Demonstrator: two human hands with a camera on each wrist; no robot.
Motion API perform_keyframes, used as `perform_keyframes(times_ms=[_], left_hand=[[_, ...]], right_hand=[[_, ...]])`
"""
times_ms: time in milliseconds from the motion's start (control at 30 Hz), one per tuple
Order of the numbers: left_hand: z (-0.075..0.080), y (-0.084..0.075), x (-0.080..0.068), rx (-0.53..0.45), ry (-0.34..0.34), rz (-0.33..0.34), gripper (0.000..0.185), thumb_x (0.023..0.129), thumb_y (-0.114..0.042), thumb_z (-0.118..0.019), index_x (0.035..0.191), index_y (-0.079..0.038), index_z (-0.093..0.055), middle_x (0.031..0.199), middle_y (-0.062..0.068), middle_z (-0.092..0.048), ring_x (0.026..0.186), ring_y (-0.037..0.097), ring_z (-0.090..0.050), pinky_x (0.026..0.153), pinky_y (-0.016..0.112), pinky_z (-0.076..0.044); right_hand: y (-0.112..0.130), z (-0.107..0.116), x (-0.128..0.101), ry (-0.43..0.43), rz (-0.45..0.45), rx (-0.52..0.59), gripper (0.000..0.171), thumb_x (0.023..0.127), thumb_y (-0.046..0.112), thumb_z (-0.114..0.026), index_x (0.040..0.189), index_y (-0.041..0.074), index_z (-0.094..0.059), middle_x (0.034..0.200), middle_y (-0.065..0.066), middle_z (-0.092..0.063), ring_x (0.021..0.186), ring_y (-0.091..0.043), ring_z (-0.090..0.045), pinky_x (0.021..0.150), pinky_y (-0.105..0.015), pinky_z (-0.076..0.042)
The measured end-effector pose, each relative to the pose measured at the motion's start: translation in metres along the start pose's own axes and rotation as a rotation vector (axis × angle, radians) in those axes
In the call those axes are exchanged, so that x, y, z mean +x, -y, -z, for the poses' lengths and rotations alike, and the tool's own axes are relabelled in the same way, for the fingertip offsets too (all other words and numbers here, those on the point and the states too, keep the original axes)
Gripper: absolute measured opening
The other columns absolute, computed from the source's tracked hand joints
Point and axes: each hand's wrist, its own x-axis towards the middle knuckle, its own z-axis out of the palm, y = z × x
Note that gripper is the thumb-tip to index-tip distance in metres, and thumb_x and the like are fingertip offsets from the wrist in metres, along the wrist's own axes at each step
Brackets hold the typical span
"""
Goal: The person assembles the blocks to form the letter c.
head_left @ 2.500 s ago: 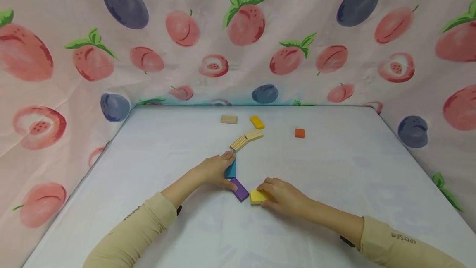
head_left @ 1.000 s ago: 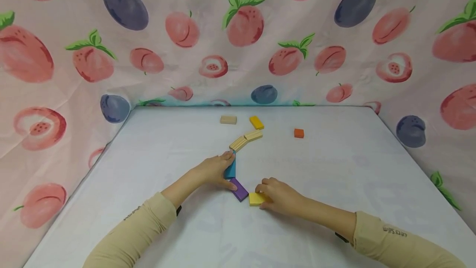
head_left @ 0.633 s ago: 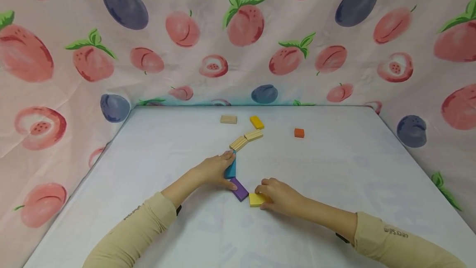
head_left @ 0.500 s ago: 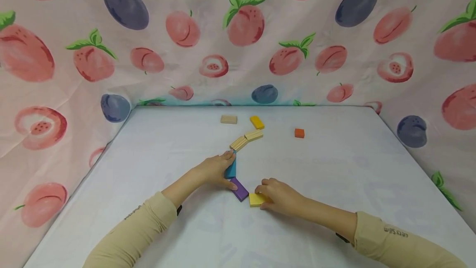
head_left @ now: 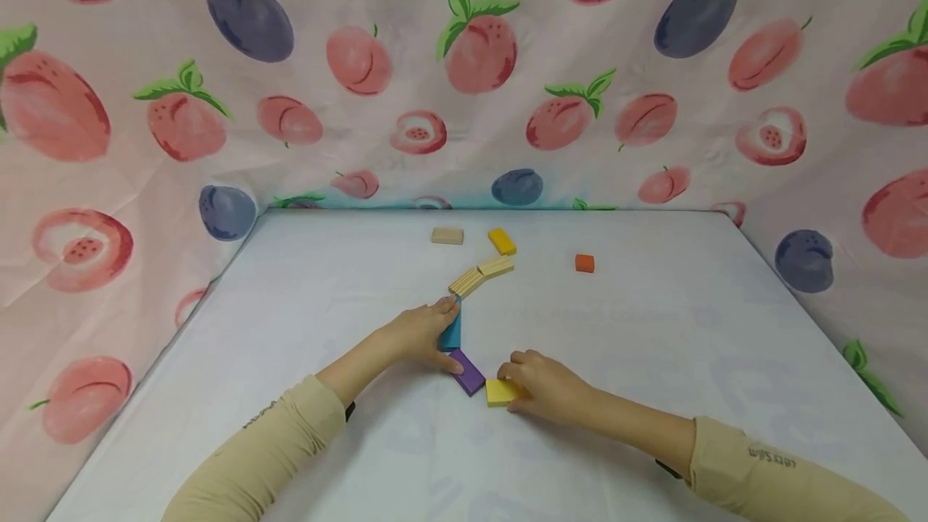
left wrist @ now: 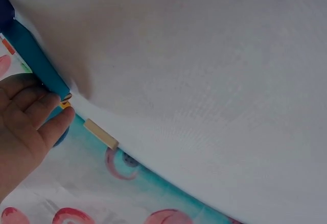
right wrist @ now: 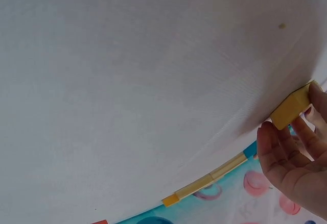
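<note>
A crooked line of flat blocks lies on the white table (head_left: 652, 361). My left hand (head_left: 439, 334) grips the blue block (head_left: 453, 333), forefinger on its far end and thumb at its near end; in the left wrist view the blue block (left wrist: 37, 60) runs past my fingertips (left wrist: 51, 113). A purple block (head_left: 469, 374) follows it. My right hand (head_left: 524, 383) pinches a yellow block (head_left: 499, 392) lying by the purple one's near end; in the right wrist view, fingers (right wrist: 286, 145) hold that yellow block (right wrist: 292, 106). Two wooden blocks (head_left: 466, 281) (head_left: 496, 267) continue the line beyond the blue one.
Further back lie another yellow block (head_left: 502, 241), a beige block (head_left: 446, 235) and a small orange block (head_left: 584, 263). Fruit-printed cloth (head_left: 464, 87) walls the table at the back and on both sides.
My right hand and its yellow block have edged slightly left, closer to the purple block. My left hand has stayed on the blue block.
</note>
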Motion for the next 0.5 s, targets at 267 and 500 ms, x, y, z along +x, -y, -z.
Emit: perform_keyframes(times_ms=[267, 500], left_hand=[[-0.001, 0.0, -0.001, -0.018, -0.001, 0.01, 0.104, 0.073, -0.059, -0.071, 0.148, -0.003, -0.024, 0.157, 0.012, -0.018, 0.144, 0.027, -0.023, 0.116, 0.044, -0.028], [-0.002, 0.0, 0.001, -0.006, 0.003, 0.014, 0.105, 0.074, -0.059, -0.071, 0.148, -0.003, -0.024, 0.157, 0.013, -0.018, 0.144, 0.028, -0.023, 0.115, 0.044, -0.029]], right_hand=[[-0.005, 0.008, 0.001, 0.084, -0.051, 0.09, 0.041, 0.075, 0.025, -0.08, 0.109, 0.009, -0.065, 0.096, 0.001, -0.062, 0.087, -0.013, -0.055, 0.082, -0.031, -0.053], [-0.019, 0.019, -0.001, 0.113, -0.062, 0.147, 0.044, 0.072, 0.024, -0.082, 0.109, 0.008, -0.065, 0.097, -0.001, -0.063, 0.09, -0.016, -0.058, 0.084, -0.036, -0.054]])
